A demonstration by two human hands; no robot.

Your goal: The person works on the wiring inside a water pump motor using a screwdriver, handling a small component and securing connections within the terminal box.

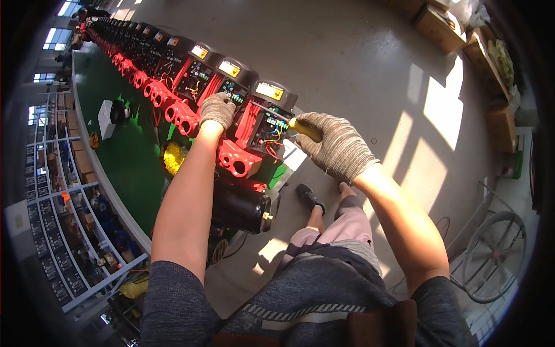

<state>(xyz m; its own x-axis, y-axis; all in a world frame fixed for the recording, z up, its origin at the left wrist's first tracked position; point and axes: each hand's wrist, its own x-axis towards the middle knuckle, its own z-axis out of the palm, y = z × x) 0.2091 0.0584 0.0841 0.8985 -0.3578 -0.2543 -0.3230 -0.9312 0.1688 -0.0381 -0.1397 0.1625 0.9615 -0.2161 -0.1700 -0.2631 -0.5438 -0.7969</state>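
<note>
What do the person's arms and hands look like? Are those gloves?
Yes! The left hand and right hand wear knitted, greyish-brown gloves with snug cuffs at the wrists. The forearms are bare. Higher up are short, dark grey sleeves with a speckled look.

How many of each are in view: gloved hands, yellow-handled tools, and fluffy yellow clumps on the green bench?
Gloved hands: 2 (left hand, right hand)
Yellow-handled tool: 1, in the right hand
Fluffy yellow clump: 1, on the green bench
Total: 4
</note>
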